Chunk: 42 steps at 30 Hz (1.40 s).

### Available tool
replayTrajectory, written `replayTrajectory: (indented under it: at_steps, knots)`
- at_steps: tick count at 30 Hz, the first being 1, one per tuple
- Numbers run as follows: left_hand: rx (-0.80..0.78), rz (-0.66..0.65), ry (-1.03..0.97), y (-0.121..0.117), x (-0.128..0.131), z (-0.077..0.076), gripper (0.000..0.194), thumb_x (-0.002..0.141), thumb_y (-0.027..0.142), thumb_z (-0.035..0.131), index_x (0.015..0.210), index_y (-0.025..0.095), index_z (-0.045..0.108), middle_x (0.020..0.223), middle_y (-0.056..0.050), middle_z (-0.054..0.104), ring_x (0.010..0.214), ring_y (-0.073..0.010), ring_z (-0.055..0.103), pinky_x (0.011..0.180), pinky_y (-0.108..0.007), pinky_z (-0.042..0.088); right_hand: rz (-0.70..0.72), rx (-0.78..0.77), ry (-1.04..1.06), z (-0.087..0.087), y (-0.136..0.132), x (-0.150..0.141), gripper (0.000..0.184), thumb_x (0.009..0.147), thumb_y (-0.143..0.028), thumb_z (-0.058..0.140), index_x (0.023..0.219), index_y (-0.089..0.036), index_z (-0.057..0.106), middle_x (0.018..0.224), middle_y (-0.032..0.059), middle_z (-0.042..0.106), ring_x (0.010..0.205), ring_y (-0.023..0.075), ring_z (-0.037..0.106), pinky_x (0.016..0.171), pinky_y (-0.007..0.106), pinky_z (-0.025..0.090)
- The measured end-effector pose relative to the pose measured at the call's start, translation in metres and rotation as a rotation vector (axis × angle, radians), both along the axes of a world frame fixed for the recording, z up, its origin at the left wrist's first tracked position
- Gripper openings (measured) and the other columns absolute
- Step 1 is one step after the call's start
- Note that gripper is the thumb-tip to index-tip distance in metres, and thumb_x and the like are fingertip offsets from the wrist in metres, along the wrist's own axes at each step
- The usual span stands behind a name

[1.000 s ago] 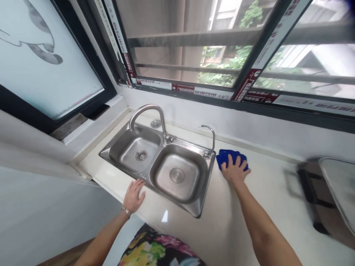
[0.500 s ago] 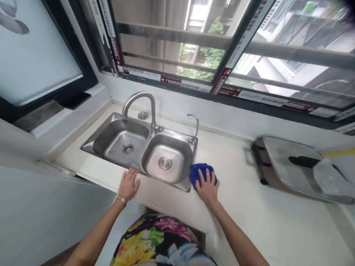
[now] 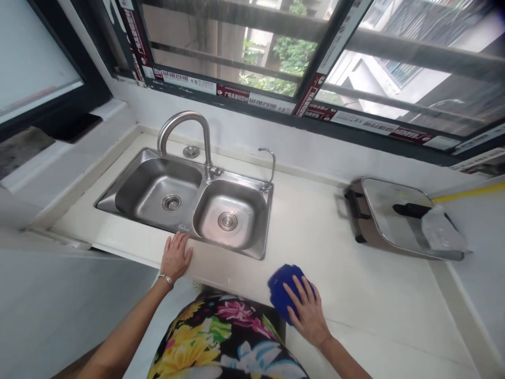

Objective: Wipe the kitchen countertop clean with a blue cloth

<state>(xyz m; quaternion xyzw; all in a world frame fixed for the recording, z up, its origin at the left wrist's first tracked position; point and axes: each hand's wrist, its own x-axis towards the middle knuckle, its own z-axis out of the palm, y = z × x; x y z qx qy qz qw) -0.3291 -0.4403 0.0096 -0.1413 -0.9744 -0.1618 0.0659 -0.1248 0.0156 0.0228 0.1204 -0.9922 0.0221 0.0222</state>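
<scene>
My right hand (image 3: 306, 310) presses a folded blue cloth (image 3: 284, 295) onto the white countertop (image 3: 315, 226), close to its front edge. The fingers lie spread over the cloth, which sits to the right of and in front of the steel double sink (image 3: 262, 252). My left hand (image 3: 175, 257) rests flat on the counter's front edge, just in front of the sink rim; its fingers are stretched and it holds nothing. In the sink's right bowl the drain (image 3: 228, 221) shows.
A large curved faucet (image 3: 207, 142) and a thin small tap (image 3: 273, 163) rise behind the sink. At the counter's right stands an electric pan with a glass lid (image 3: 382, 210), a plastic bag (image 3: 442, 229) on it. A window frame (image 3: 252, 102) runs along the back.
My right hand has drawn the blue cloth from beside the sink's right rim toward the counter's front edge. My left hand stays on the edge. The camera view has shifted.
</scene>
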Motion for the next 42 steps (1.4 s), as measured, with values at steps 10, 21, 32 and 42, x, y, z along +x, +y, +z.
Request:
replayTrajectory:
  at_steps: [10,21,32,42]
  knots:
    - [0.016,0.010,-0.014,0.000,0.000,0.006,0.047,0.098,0.037,0.041,0.137,0.013,0.054,0.140,-0.015,0.059,0.141,-0.0300,0.042,0.121,-0.053,0.024,0.144,-0.064,-0.035,0.002,-0.078,-0.075,0.077,0.082,-0.031,0.056,0.155,-0.031,0.031,0.166,0.0103,0.013,0.149,0.0419,0.013,0.116,0.066,0.014]
    - [0.320,0.128,0.028,-0.003,0.013,0.000,0.046,0.101,0.032,0.032,0.140,0.014,0.050,0.145,-0.014,0.054,0.142,-0.0238,0.042,0.119,-0.052,0.037,0.345,-0.257,-0.096,0.008,-0.263,-0.177,0.068,0.091,-0.049,0.049,0.154,-0.030,0.033,0.162,0.0151,0.025,0.142,0.0414,0.024,0.110,0.062,0.023]
    - [0.241,0.533,0.372,-0.103,0.122,0.079,0.042,0.101,0.030,0.035,0.136,0.017,0.055,0.137,-0.015,0.060,0.132,-0.0241,0.054,0.111,-0.050,0.045,0.444,-0.216,0.001,-0.011,-0.274,-0.183,0.068,0.092,-0.047,0.049,0.155,-0.031,0.029,0.162,0.0154,0.025,0.142,0.0413,0.028,0.109,0.061,0.025]
    - [-0.147,0.786,0.983,-0.241,0.157,0.199,0.037,0.094,0.023,0.041,0.124,0.011,0.058,0.101,-0.017,0.071,0.101,-0.0273,0.065,0.097,-0.050,0.049,0.572,-0.150,0.120,-0.018,-0.260,-0.177,0.073,0.091,-0.037,0.052,0.157,-0.037,0.019,0.166,0.0097,0.016,0.144,0.0410,0.028,0.110,0.059,0.028]
